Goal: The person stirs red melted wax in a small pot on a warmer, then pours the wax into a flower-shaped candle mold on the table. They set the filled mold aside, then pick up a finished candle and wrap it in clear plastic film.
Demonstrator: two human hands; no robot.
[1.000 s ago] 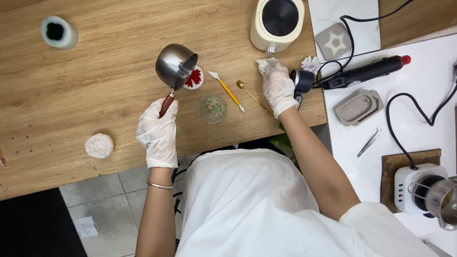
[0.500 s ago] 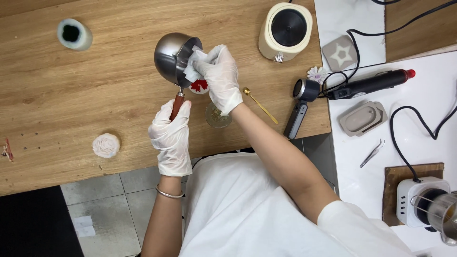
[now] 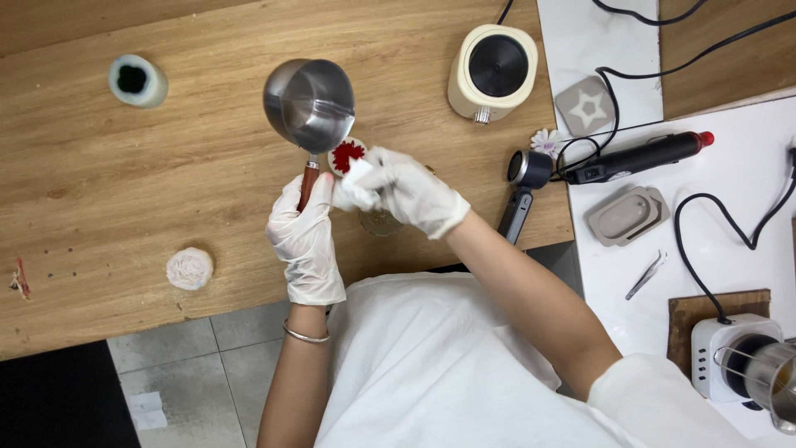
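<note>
I note my left hand [image 3: 305,241], in a thin white glove, with its fingers wrapped shut around the reddish wooden handle of a small steel pouring pot [image 3: 309,103]. The pot is held above the wooden table [image 3: 166,182], bowl toward the far side, its polished inside showing; I cannot tell whether anything is in it. My right hand [image 3: 406,192], also gloved, pinches a small white wad [image 3: 356,174] between thumb and fingertips just right of the handle, seemingly placed to wipe there. Beneath lies a round white dish with red matter [image 3: 346,154]. A small glass jar [image 3: 381,222] sits partly hidden under the right wrist. Near left rests a pale flower-shaped piece [image 3: 189,268].
</note>
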